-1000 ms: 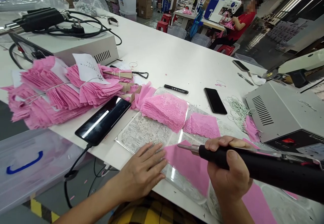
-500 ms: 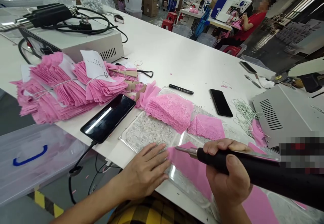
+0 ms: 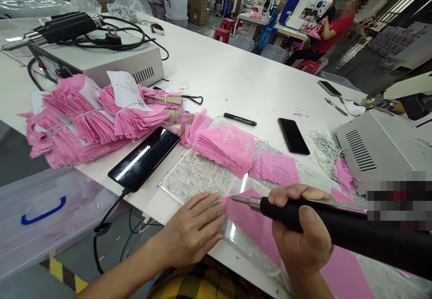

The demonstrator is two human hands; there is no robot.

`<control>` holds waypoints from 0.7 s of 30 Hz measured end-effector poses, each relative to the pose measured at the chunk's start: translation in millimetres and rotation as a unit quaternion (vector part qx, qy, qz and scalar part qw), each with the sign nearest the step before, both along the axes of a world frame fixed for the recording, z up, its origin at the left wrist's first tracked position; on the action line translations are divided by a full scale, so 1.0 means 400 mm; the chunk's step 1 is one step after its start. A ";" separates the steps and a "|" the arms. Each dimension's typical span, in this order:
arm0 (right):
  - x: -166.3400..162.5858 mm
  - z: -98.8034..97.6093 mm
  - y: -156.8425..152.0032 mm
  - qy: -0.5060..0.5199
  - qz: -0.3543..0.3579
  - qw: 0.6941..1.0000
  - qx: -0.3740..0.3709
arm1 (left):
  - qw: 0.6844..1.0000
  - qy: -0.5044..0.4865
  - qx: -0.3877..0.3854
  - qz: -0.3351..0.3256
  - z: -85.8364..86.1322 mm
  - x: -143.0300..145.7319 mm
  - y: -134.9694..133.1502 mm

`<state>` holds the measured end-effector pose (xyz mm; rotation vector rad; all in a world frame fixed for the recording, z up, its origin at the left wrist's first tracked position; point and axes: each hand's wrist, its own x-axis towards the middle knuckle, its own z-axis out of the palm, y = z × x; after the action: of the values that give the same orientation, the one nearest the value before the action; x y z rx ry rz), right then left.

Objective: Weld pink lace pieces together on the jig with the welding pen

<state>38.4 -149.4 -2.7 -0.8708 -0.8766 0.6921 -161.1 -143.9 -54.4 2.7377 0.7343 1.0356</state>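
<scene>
Head view: shows work part-way, by judgement. Found near the counter's (image 3: 216, 78) near edge: one pink piece (image 3: 251, 220), lying flat and overlapping a clear panel (image 3: 189, 182); cannot tell whether above or below. Would rate this piece as in progress, with the black-handled tool (image 3: 354, 233) over its left corner. Noted farther from the near edge: a lace stack (image 3: 226, 150); cannot tell whether finished or waiting. Would count the tied pink bundles (image 3: 81, 119), by the near edge toward the counter's left end, as untouched, judging by the cords (image 3: 88, 113) around them.

Lays left hand (image 3: 195, 231) palm down across the near edge, with fingers extended and slightly spread, fingertips at the piece's left corner; cannot confirm pressure. Grips the tool in the right hand (image 3: 302, 227), with fingers curled over the top and thumb against the near side. Points the metal tip (image 3: 245, 200) toward the left fingertips; cannot tell whether touching fabric.
</scene>
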 end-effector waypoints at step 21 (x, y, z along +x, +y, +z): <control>0.108 0.032 -0.067 0.052 -0.137 0.989 -0.010 | 1.000 0.018 0.007 -0.023 0.001 0.000 0.010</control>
<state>81.7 -176.1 10.2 -0.9428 -0.6413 0.5017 -161.1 -139.8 -54.1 2.7778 0.6698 0.9873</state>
